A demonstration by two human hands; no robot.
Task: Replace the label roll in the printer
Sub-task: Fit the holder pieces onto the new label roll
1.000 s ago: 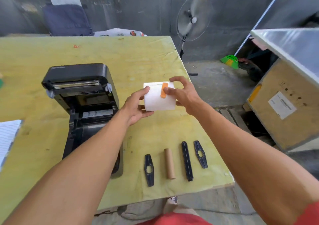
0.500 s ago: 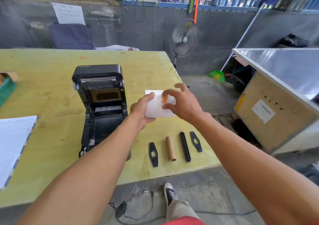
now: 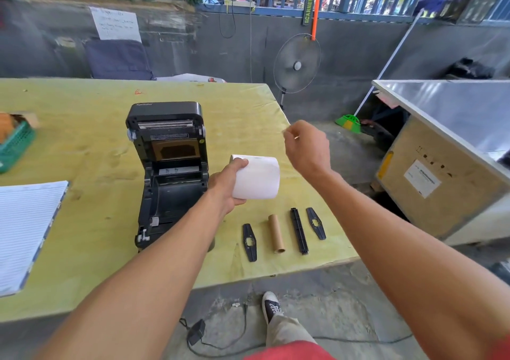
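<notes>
A black label printer [image 3: 168, 172] stands on the yellow table [image 3: 82, 138] with its lid up and its roll bay bare. My left hand [image 3: 227, 184] grips a fresh white label roll [image 3: 259, 179] just right of the printer, above the table. My right hand [image 3: 307, 147] is raised up and to the right of the roll, fingers pinched on a tiny orange tape strip [image 3: 297, 137]. Near the front edge lie an empty cardboard core [image 3: 276, 232], a black spindle bar [image 3: 299, 230] and two black roll guides [image 3: 249, 242] [image 3: 316, 223].
A lined notebook [image 3: 24, 227] lies at the table's left front and a green basket [image 3: 15, 144] further back on the left. A wooden crate [image 3: 441, 188] with a metal top stands to the right. A power adapter [image 3: 196, 335] and cable lie on the floor.
My right hand peeled the orange tape off the roll and lifted away up and to the right. The left hand now holds the roll alone. The view tilted up.
</notes>
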